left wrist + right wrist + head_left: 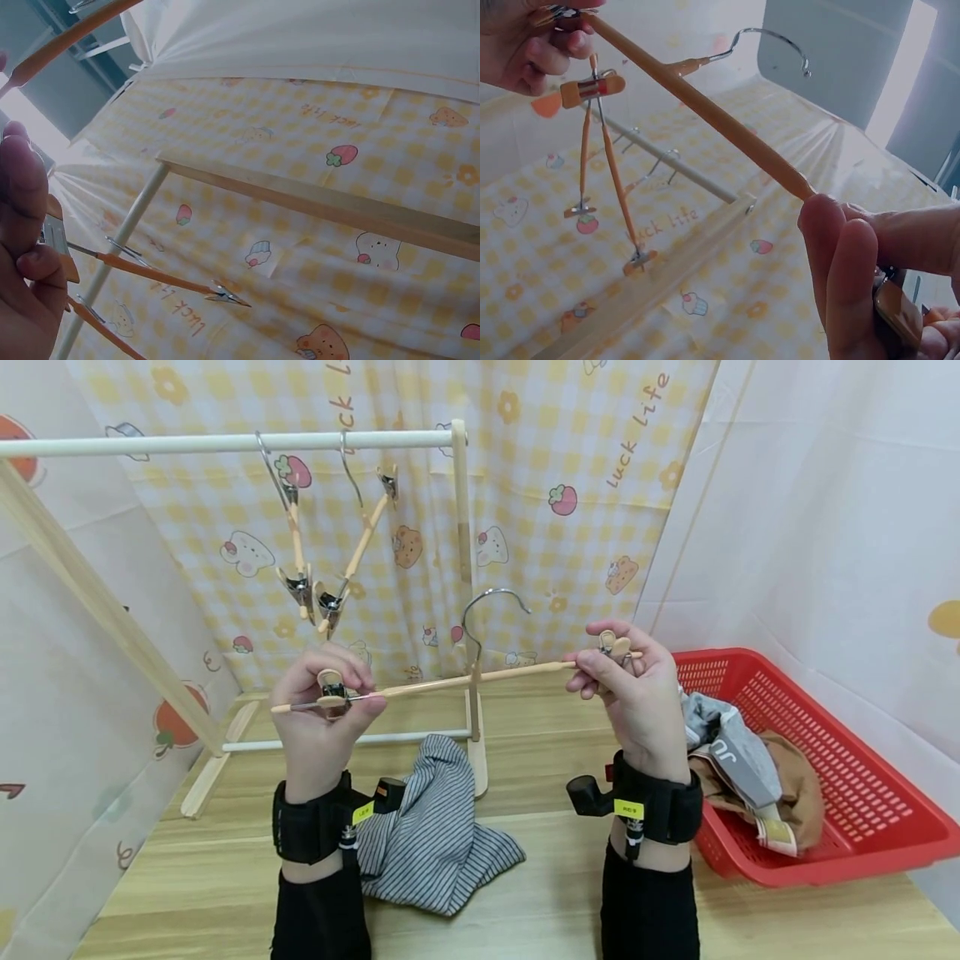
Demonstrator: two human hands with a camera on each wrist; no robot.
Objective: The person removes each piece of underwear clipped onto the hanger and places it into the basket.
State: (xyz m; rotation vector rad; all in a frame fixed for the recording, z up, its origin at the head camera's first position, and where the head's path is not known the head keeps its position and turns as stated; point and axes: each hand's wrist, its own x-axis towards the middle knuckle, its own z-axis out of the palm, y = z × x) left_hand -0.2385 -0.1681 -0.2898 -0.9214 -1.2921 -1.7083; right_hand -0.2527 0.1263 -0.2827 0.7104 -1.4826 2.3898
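Between both hands a clip hanger (435,683) is held up level above the table, its metal hook pointing upward. My left hand (322,714) pinches its left end beside a clip there. At the other end, my right hand (626,689) pinches the bar next to the right clip; in the right wrist view the right thumb and fingertips (825,225) press on the bar's end. Below and between the wrists, a striped grey cloth garment (435,835) lies crumpled on the table, partly hidden by the left wrist.
Behind my left hand stands a rack with a white rail (187,443) and wooden legs. Two more clip hangers (363,543) hang from it. A red basket (885,777) on the right holds grey and brown clothes (795,785). A patterned curtain (562,552) closes off the back.
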